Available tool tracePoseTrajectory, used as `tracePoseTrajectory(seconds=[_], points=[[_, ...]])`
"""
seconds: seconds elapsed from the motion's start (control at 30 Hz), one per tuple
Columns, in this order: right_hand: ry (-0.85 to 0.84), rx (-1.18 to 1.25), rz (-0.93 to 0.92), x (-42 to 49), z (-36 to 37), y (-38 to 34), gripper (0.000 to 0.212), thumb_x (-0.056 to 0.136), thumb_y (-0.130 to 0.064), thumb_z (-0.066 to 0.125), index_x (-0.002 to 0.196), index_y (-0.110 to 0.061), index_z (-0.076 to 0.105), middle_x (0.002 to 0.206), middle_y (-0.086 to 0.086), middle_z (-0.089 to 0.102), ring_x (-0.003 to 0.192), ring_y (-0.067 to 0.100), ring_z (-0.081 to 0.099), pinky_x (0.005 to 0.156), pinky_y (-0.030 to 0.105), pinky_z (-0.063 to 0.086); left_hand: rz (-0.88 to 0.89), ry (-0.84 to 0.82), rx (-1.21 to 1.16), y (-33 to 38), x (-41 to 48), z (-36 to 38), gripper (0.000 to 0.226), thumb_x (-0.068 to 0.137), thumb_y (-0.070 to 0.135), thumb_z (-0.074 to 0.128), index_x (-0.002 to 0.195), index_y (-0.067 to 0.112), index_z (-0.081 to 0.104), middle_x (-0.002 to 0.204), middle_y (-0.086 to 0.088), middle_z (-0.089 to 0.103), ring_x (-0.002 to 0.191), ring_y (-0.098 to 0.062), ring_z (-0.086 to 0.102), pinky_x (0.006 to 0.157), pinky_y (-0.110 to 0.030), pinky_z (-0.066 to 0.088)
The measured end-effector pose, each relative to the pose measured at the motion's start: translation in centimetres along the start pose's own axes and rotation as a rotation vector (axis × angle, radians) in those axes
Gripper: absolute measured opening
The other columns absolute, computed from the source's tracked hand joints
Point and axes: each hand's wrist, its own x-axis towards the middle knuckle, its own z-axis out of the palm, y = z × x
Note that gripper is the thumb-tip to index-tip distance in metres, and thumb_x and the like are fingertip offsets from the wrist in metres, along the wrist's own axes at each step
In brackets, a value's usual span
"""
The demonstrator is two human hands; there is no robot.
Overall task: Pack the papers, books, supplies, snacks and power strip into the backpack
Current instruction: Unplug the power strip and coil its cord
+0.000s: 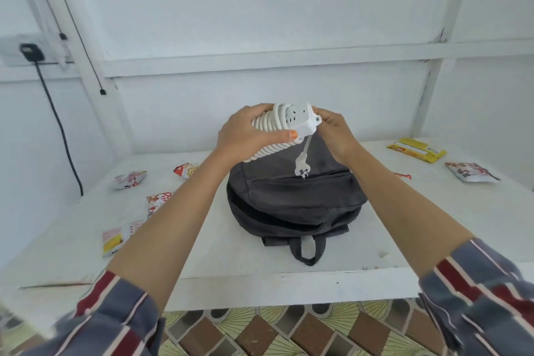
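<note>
Striped cloth, grey-blue with red and white bands, covers our sleeves (115,312) at the near edge, above a floor of patterned tiles (260,332). Beyond them the white painted table (231,269) shows a scuffed, chipped front lip. On it lies the charcoal fabric backpack (294,199), soft and rounded, its carry loop toward us and a zip seam curving across the front; we cannot tell whether the main compartment is open. Raised above the backpack and clear of it is the white plastic power strip (300,121), its thick smooth cord (271,136) wound round the body in tight, even coils. Our left hand (242,133) wraps the coiled part, thumb across the loops; our right hand (336,133) pinches the blocky socket end with its fingertips. A short free tail of cord hangs down, and the plug (302,169) dangles over the bag's upper panel. Glossy, crinkled snack packets (130,179) lie scattered on the table to the left, a flat yellow packet (416,150) and a printed pouch (469,172) to the right. Farthest off, a black cable (62,130) runs down the pale wall.
</note>
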Motion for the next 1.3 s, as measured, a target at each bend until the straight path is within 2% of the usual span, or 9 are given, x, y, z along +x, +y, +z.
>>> tracePoseTrajectory(seconds=[0.13,0.2,0.3,0.57,0.73,0.87,1.03,1.17,1.3], points=[[0.019,0.07,0.087,-0.6,0.7,0.6,0.015,0.099,-0.022,0.044,0.096,-0.018,0.058,0.084,0.014,0.055,0.071,0.015,0.062,0.081,0.033,0.052,-0.056,0.018,-0.041,-0.1,0.4,0.3,0.072,0.042,0.075,0.065,0.108,0.049,0.059,0.108,0.018,0.063,0.098,-0.003,0.059,0.089,-0.034,0.049],[0.092,0.052,0.021,-0.9,1.2,0.2,0.011,0.1,-0.023,0.042,0.095,-0.019,0.05,0.068,0.012,0.053,0.05,0.015,0.057,0.063,0.032,0.056,-0.084,0.04,-0.09,-0.1,0.6,0.5,0.066,0.046,0.071,0.068,0.107,0.048,0.061,0.103,0.02,0.066,0.094,-0.002,0.062,0.088,-0.034,0.051],[0.182,0.022,-0.03,-0.9,1.8,-0.5,0.012,0.1,-0.023,0.041,0.088,-0.023,0.042,0.059,0.007,0.043,0.041,0.011,0.036,0.04,0.021,0.033,-0.094,0.098,-0.121,0.1,1.0,0.7,0.054,0.059,0.06,0.074,0.108,0.04,0.063,0.095,0.02,0.067,0.087,0.001,0.063,0.084,-0.032,0.053],[-0.079,-0.263,0.111,-3.7,1.1,-1.1,0.045,0.092,-0.002,0.05,0.132,-0.019,0.039,0.071,0.006,0.058,0.05,0.007,0.052,0.054,0.019,0.048,-0.137,0.227,0.022,-0.3,2.3,0.7,0.079,0.043,0.081,0.06,0.113,0.043,0.06,0.1,0.019,0.064,0.095,-0.008,0.061,0.086,-0.038,0.05],[-0.223,-0.355,0.192,-4.1,0.3,-3.4,0.014,0.094,-0.004,0.045,0.1,-0.01,0.056,0.079,0.008,0.067,0.052,0.01,0.061,0.059,0.026,0.051,-0.165,0.219,0.15,-0.9,2.5,2.1,0.083,0.042,0.083,0.059,0.116,0.044,0.057,0.105,0.011,0.061,0.102,-0.018,0.057,0.087,-0.038,0.046],[-0.342,-0.127,0.283,-3.9,-1.2,-4.7,0.031,0.091,0.006,0.038,0.099,-0.007,0.066,0.091,0.013,0.071,0.077,0.017,0.07,0.076,0.026,0.056,-0.16,0.185,0.214,-1.1,2.6,2.6,0.081,0.05,0.079,0.067,0.121,0.042,0.054,0.112,0.004,0.059,0.106,-0.02,0.054,0.084,-0.033,0.04],[-0.356,-0.219,0.081,-4.2,-2.5,-4.6,0.027,0.082,0.008,0.063,0.108,0.002,0.064,0.091,0.008,0.072,0.08,0.012,0.069,0.071,0.022,0.055,-0.141,0.148,0.301,-0.9,2.3,2.8,0.087,0.046,0.083,0.063,0.123,0.044,0.052,0.11,0.004,0.055,0.107,-0.023,0.052,0.091,-0.04,0.04],[-0.257,-0.373,-0.08,-4.2,-2.3,-5.0,0.012,0.087,-0.012,0.064,0.082,-0.003,0.07,0.068,0.009,0.068,0.057,0.013,0.061,0.059,0.021,0.051,-0.137,0.057,0.332,-0.6,1.7,3.3,0.102,0.032,0.09,0.051,0.123,0.045,0.052,0.106,0.007,0.054,0.105,-0.021,0.053,0.089,-0.039,0.042],[-0.213,-0.414,-0.208,-3.7,-2.1,-5.3,0.006,0.077,-0.015,0.074,0.074,-0.01,0.074,0.065,0.003,0.066,0.059,0.004,0.046,0.061,0.02,0.036,-0.053,-0.034,0.327,-0.4,1.1,3.7,0.088,0.037,0.085,0.06,0.117,0.046,0.056,0.095,0.008,0.057,0.093,-0.017,0.058,0.08,-0.034,0.047]])
